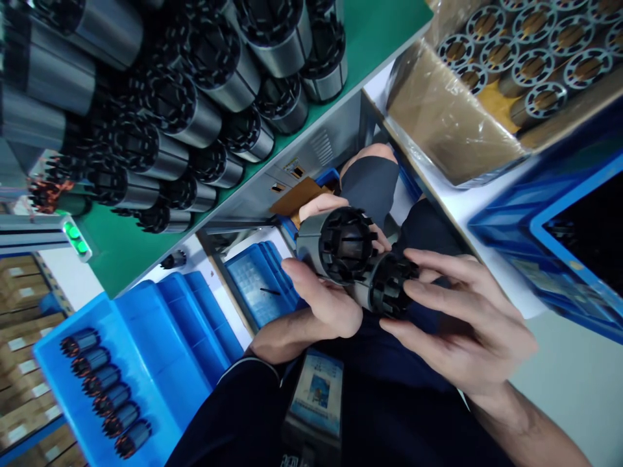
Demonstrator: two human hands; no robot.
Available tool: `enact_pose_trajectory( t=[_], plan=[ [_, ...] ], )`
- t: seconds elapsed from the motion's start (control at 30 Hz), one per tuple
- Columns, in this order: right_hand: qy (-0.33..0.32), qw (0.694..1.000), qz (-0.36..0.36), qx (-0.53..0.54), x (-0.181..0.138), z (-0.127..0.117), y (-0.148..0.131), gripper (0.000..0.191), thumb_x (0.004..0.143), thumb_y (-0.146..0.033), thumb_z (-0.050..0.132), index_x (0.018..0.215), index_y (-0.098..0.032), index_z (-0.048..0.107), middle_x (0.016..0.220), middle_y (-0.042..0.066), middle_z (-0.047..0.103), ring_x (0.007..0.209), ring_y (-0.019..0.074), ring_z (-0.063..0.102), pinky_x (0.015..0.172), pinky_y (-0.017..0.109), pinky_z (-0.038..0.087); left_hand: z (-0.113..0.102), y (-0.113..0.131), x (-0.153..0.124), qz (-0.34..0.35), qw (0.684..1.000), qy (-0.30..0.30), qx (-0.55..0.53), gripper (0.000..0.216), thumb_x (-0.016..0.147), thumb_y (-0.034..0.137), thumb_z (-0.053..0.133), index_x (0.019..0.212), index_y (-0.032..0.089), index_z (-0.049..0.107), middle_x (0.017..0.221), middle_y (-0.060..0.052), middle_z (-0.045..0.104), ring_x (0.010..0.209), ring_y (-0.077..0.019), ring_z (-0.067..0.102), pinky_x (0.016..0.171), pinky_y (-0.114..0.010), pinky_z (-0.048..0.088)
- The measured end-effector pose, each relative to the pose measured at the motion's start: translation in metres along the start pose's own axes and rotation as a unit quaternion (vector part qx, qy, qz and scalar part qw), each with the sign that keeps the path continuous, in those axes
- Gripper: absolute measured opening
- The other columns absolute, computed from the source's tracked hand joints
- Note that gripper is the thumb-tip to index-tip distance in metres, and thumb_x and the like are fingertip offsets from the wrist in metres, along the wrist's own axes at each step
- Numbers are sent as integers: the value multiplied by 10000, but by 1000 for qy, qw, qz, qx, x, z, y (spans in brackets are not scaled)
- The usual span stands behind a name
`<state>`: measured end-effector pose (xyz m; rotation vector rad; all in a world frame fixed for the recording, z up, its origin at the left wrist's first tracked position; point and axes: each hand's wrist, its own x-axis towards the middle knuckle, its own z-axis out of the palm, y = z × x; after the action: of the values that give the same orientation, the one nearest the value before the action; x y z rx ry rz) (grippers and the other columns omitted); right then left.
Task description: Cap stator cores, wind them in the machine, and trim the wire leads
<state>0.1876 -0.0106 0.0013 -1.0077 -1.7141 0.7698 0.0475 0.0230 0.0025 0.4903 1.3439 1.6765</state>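
Seemingly partway through a batch
Six orange-ended cylinders point(111, 397) lie in the blue tray point(150, 350); black-ended cores point(199, 117) wait on the green bench point(379, 26); left hand point(331, 305) grips one core point(341, 246), right hand point(467, 311) pinches a second core point(387, 285) beside it; the carton point(442, 117) remains well stocked.

No text, number or brand can be read with certainty. Printed matter is carried on the badge point(318, 392) at the near centre, but its lines are too small and blurred to be resolved. White labels point(28, 368) are affixed to the cartons point(14, 407) at the left; their print is likewise illegible.
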Motion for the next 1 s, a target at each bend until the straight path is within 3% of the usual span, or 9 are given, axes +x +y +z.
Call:
enact_pose_trajectory(
  t=[0.23, 0.33, 0.5, 0.67, 0.8, 0.9, 1.0],
  plan=[
    [11, 1000, -5, 0, -2, 0, 2, 473, 945, -215, 1016, 1392, -270, 871, 1383, 133, 857, 1093, 304, 827, 846, 504, 724, -4, -1, -5, -59, 993, -101, 10, 933, 951, 1072, 150, 937, 294, 664, 950, -135, 773, 1138, -378, 841, 835, -547, 752],
    [-3, 1000, -14, 8, -4, 0, 3, 498, 968, -253, 1007, 1443, -291, 862, 1401, 131, 847, 1105, 310, 809, 831, 507, 723, -8, 0, -5, -75, 992, -103, -11, 932, 944, 1095, 201, 954, 299, 685, 966, -122, 792, 1148, -386, 844, 857, -553, 758],
    [-4, 1000, -14, -13, -2, -6, 1, 576, 933, -213, 1029, 1476, -292, 854, 1386, 124, 852, 1059, 308, 800, 796, 496, 702, -12, 1, -2, -56, 990, -131, -23, 807, 966, 1023, 330, 1087, 326, 719, 1000, -152, 810, 1181, -457, 835, 767, -555, 748],
    [-34, 999, -12, -21, 1, -8, 2, 496, 886, -190, 1063, 1346, -233, 882, 1362, 124, 860, 1026, 278, 817, 804, 460, 705, -12, 1, -4, -77, 986, -133, -65, 811, 999, 1026, 416, 1192, 299, 720, 945, -107, 794, 1063, -400, 848, 807, -517, 746],
    [15, 999, -9, -34, -7, 6, 0, 447, 940, -243, 1030, 1357, -249, 869, 1326, 119, 835, 1035, 262, 799, 779, 418, 710, -15, 6, -5, -70, 989, -124, -28, 736, 987, 1013, 491, 1199, 349, 728, 879, -63, 762, 1042, -364, 839, 871, -493, 726],
    [-24, 998, -5, -63, -11, -1, -7, 416, 1029, -275, 940, 1431, -234, 838, 1414, 142, 811, 1136, 284, 788, 900, 448, 723, -22, 5, -2, -83, 986, -145, -19, 644, 1040, 925, 519, 1233, 345, 722, 929, -70, 771, 1054, -353, 826, 880, -505, 710],
    [-84, 993, 38, -77, -7, -29, -10, 478, 1136, -348, 719, 1603, -258, 760, 1627, 164, 727, 1401, 381, 752, 1103, 558, 702, -31, -1, 2, -115, 980, -161, -16, 642, 1113, 846, 444, 1314, 294, 702, 1058, -109, 778, 1082, -357, 803, 887, -528, 695]
  ],
)
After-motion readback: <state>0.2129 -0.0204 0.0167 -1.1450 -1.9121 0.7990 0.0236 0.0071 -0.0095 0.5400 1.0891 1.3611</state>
